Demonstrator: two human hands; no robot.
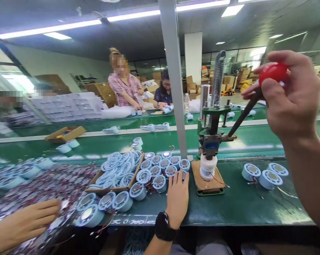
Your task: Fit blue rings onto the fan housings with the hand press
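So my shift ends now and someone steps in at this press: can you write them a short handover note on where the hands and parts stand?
Right hand: closed around the red knob of the press lever, held high.
Left hand: flat on the bench, fingertips at the cluster of round blue parts, holding nothing.
In the press: one white part sits under the ram on the brown base board, a red wire trailing from it.
Right of the press: three blue parts lie apart on the green bench.
Left: a tray of blue rings; a co-worker's hand rests by it.
Still to do: many parts wait at the left.
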